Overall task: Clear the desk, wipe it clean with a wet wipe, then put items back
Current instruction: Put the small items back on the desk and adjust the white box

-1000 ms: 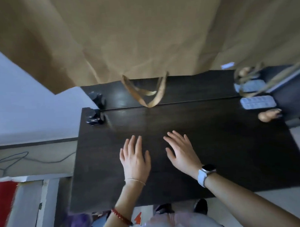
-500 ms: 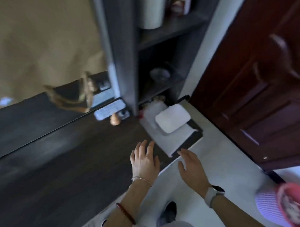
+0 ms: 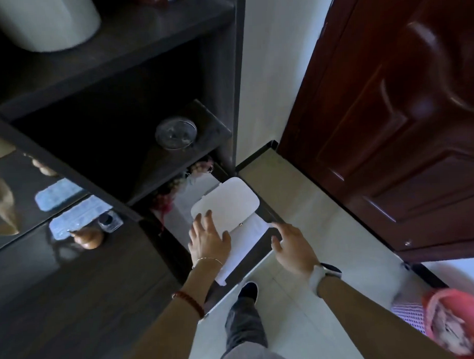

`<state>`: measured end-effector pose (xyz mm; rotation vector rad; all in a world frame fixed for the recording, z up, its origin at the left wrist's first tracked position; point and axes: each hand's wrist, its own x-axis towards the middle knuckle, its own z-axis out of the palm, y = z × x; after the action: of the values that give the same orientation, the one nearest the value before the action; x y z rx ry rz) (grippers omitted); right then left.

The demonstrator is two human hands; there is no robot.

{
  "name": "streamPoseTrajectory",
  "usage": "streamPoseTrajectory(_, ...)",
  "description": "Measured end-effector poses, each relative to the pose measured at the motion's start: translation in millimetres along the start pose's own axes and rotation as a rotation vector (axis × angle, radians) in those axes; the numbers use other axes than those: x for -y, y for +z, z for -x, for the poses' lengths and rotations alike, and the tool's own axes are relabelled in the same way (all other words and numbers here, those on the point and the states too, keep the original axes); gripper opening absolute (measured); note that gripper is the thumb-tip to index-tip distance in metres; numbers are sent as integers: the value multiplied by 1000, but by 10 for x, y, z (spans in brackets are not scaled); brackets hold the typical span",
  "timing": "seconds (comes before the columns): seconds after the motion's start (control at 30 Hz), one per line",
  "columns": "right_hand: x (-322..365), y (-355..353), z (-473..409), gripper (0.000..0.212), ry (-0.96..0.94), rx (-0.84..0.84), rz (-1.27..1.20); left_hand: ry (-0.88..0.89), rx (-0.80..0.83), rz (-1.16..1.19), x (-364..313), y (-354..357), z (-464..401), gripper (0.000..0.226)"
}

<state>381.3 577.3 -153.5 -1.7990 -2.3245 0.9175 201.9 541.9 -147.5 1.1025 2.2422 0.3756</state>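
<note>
The dark wooden desk fills the lower left. At its back right stand a small wooden gourd, a blue-white blister tray and a small glass ink bottle. A white flat case lies on white sheets on a low dark surface beside the desk. My left hand has its fingers spread, the tips touching the case's near left edge. My right hand hovers open just right of the sheets, holding nothing.
A dark shelf unit rises behind the desk, with a glass ashtray on a shelf, a white cylinder above and beads below. A dark red door stands at right. A pink mesh item lies on the pale floor.
My view has swung right from the bare desk to the shelf unit and the door. Both hands moved off the desktop and forward to the white case; the left now touches it.
</note>
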Motion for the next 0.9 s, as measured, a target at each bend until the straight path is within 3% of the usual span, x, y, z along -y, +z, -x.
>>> streamPoseTrajectory(0.17, 35, 143, -817, 44, 112, 92, -157, -362, 38, 356, 57, 188, -621, 88)
streamPoseTrajectory(0.27, 85, 220, -1214, 54, 203, 170, -311, -492, 5, 555, 79, 275, -835, 97)
streamPoseTrajectory(0.43, 171, 348, -1416, 68, 270, 341, -538, -630, -42, 839, 74, 356, -897, 78)
streamPoseTrajectory(0.57, 217, 305, -1281, 48, 321, 272, -590, -537, -99, 866, 41, 300, -791, 66)
streamPoseTrajectory(0.73, 254, -52, -840, 42, 336, -36, -704, -283, -119, 847, -218, 71, -426, 74)
streamPoseTrajectory(0.9, 339, -448, -298, 31, 93, -184, -660, -72, -227, 693, -430, -243, 141, 74)
